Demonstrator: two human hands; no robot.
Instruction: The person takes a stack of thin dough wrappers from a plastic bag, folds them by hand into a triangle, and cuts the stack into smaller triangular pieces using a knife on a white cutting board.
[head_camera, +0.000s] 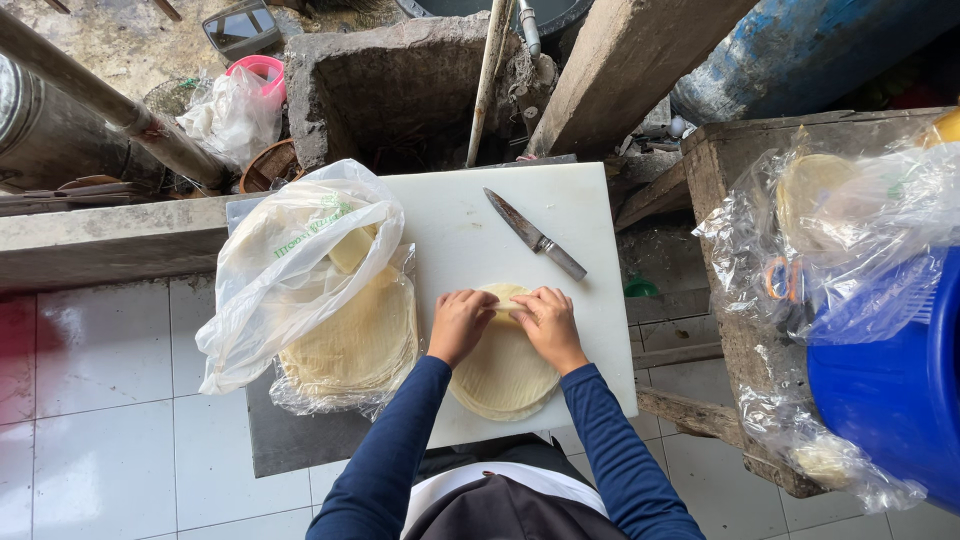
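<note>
A pale round wrapper sheet (503, 378) lies on a white cutting board (452, 225). My left hand (459, 322) and my right hand (548, 322) both press on its far edge, fingers curled over a rolled or folded part of the sheet (504, 293). What is inside the fold is hidden. A knife (535, 236) with a grey handle lies on the board just beyond my hands, touched by neither.
A stack of round wrappers in clear plastic (352, 345) sits left of my hands, with a white plastic bag (290, 270) on top. A blue tub (890, 390) and more bagged wrappers (830, 200) stand right on a wooden crate. White tiled floor (100, 420) lies below.
</note>
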